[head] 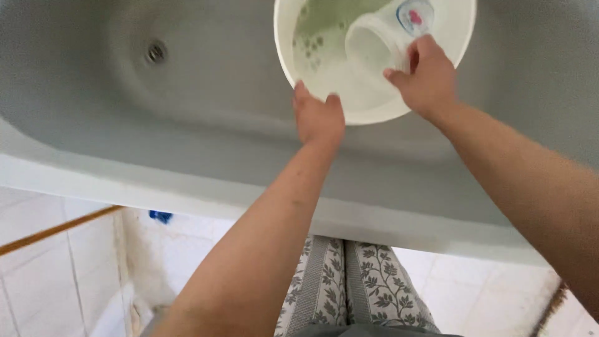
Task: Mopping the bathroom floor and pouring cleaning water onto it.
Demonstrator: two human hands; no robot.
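Two bare hands reach over the near edge of a grey bathtub (pixel 187 156), and both meet at a white plastic basin (pixel 458 31) that sits down inside it. Far to the left, the round metal drain (pixel 155 52) lies in the tub floor, well apart from the basin. Moving right, the left hand (pixel 318 115) lies on the basin's near rim, its fingers (pixel 301 93) curled over the edge and closed on it, which looks meant to steady the basin. Inside the basin, pale greenish water with a few bubbles shows near the far wall. Further right, the right hand (pixel 427 78) grips a clear plastic cup (pixel 380 40) by its side, fingers wrapped round it; the cup is tipped with its open mouth toward the camera and its base, bearing a pink and blue mark, pointing away, so it lies inside the basin, apparently as a scoop. Below the tub edge, a tiled floor (pixel 56 281) and the person's leaf-patterned clothing (pixel 362 287) show.
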